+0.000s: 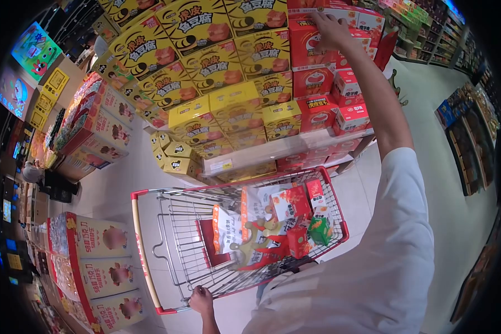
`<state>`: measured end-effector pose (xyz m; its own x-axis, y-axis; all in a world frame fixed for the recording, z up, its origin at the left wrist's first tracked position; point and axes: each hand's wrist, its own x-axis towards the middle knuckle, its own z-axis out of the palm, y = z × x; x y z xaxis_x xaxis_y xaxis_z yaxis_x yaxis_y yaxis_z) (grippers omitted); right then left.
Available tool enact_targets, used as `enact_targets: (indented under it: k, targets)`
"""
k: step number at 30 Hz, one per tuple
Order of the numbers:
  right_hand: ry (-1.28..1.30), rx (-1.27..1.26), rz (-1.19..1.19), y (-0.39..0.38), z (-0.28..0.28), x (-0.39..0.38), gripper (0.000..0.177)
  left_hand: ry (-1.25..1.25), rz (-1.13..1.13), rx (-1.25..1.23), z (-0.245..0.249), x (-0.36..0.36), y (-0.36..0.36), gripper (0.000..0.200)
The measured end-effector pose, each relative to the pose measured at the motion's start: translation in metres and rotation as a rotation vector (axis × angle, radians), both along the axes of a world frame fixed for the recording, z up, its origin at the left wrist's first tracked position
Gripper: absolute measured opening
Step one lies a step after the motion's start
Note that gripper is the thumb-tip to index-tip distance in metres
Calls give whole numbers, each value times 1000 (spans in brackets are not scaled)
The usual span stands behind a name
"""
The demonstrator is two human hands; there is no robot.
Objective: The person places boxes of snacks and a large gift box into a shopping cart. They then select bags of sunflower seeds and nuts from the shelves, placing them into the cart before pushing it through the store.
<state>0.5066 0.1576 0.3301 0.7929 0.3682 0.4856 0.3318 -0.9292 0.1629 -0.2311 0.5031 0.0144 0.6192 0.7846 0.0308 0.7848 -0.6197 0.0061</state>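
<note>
At the top of the display, my right hand [333,32] reaches out with its fingers apart against a red snack box [304,43] in the red stack. It has not closed around any box. My left hand [202,299] is curled at the near side rim of a shopping cart [175,308]; its fingertips are partly hidden. Inside the cart lie a white and orange bag [227,229], a larger white and red bag [256,203], a red box [299,241], a green box [320,230] and a plush-looking green and red item [260,249].
Yellow snack boxes [206,67] are stacked left of the red ones, above a pale shelf ledge [250,157]. Cartons [114,278] stand at lower left, with another carton display [103,125] farther back. A wooden rack [467,145] is on the right, beyond pale floor [434,111].
</note>
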Motion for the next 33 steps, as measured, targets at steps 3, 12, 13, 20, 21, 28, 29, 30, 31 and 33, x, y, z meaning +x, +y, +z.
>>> enact_targets:
  k: [3, 12, 13, 20, 21, 28, 29, 30, 31, 33]
  targets:
    - [-80, -6, 33, -2, 1, -1, 97, -7, -1, -8, -2, -2, 0, 10]
    - [-240, 238, 223, -28, 23, -85, 90, 8, -13, -12, 2, -6, -1, 10]
    - [-363, 277, 260, -33, 16, -101, 89, -1, -26, -15, 3, -6, -2, 10]
    - [382, 1057, 286, -22, -112, -261, 88, -43, -33, -19, -10, 5, 8, 8]
    - [521, 981, 183, -21, -154, -280, 91, -45, -36, -15, -11, 4, 8, 8]
    - [1593, 1160, -172, 41, -355, -400, 98, -82, -58, -10, -1, -2, 4, 5]
    - [1656, 1028, -168, 44, -364, -401, 94, -94, -58, -8, -3, -2, 3, 5]
    - [1715, 894, -164, 48, -371, -401, 90, -107, -58, -5, -4, -2, 3, 4]
    - [1768, 758, -161, 51, -380, -402, 85, -101, -54, -4, -4, -2, 3, 4]
    - [1608, 679, -57, 60, -388, -414, 87, -91, -48, -1, -4, -2, 4, 4]
